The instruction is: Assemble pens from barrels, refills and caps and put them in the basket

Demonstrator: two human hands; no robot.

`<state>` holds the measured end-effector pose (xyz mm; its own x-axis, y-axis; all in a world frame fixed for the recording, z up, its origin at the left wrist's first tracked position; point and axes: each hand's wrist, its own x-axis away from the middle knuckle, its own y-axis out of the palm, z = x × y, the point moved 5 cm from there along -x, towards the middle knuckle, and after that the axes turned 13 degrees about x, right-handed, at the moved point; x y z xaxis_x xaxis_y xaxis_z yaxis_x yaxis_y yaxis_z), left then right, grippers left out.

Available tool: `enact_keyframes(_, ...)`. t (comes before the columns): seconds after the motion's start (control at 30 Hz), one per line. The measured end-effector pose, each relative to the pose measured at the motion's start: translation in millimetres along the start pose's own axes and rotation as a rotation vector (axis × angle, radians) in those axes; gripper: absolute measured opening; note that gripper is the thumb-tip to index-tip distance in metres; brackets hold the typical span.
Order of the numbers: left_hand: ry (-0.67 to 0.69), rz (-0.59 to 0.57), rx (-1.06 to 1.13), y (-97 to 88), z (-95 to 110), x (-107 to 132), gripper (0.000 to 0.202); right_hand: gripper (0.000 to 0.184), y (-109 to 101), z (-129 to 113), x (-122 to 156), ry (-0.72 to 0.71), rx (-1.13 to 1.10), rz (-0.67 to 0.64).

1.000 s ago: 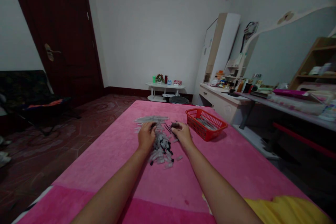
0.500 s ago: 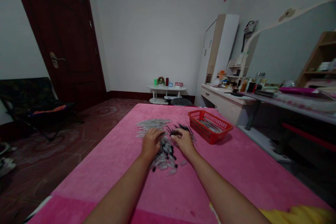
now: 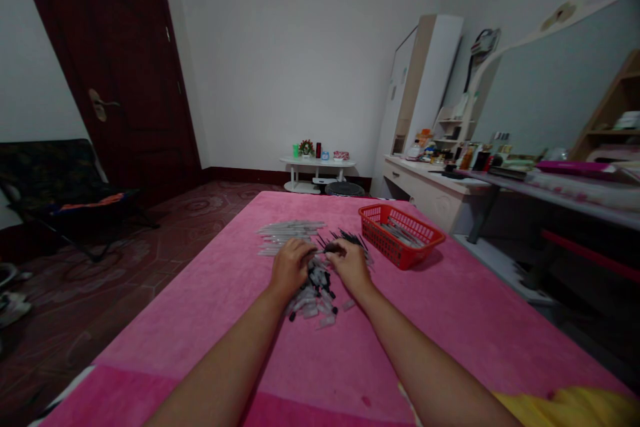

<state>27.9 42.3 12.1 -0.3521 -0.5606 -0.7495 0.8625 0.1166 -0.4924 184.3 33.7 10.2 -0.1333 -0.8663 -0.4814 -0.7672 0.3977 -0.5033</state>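
My left hand (image 3: 291, 268) is closed, its fingertips pinched together above a pile of clear pen caps (image 3: 311, 309) with small black pieces among them. What it grips is too small to name. Just across, my right hand (image 3: 352, 265) is also closed, thumb and fingers pinching near a small dark piece that I cannot make out. Beyond the left hand lie several clear pen barrels (image 3: 290, 229) side by side. Thin black-tipped pen refills (image 3: 354, 239) are spread behind the right hand, which partly covers them.
A red plastic basket (image 3: 400, 250) with slender pen parts stands right of the hands. Everything rests on a pink cloth (image 3: 210, 327). Yellow fabric (image 3: 570, 408) lies at the near right corner. A white dressing table (image 3: 435, 188) stands beyond on the right, a folding chair (image 3: 70, 180) at left.
The view has shifted slightly, so the table sits a little higher. Both hands stay almost in place, with only small finger movements.
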Motion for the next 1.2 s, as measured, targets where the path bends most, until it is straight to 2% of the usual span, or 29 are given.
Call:
enact_keyframes(0.17,0.002,-0.008,0.003,2.1,-2,-1,0.02,0.014,-2,-2,2,-0.084,0.075,0.04)
enact_keyframes(0.47,0.014,0.025,0.013,2.5,-4,-4,0.019,0.009,3,5,-6,-0.003,0.076,-0.016)
enact_keyframes(0.63,0.047,-0.005,0.029,6.2,-6,-3,0.02,0.027,6,13,-8,0.053,0.128,-0.062)
enact_keyframes(0.73,0.06,-0.031,0.026,9.2,-7,-2,0.021,0.031,7,16,-8,0.083,0.129,-0.098)
enact_keyframes(0.83,0.052,-0.026,0.016,8.7,-6,-2,0.021,0.026,7,18,-8,0.117,0.06,-0.107)
enact_keyframes(0.97,0.007,0.003,0.002,4.1,-6,-3,0.021,0.009,7,20,-11,0.113,-0.041,-0.058)
enact_keyframes(1.2,-0.018,0.039,0.024,0.1,-8,-4,0.019,0.013,6,21,-9,0.123,-0.085,-0.019)
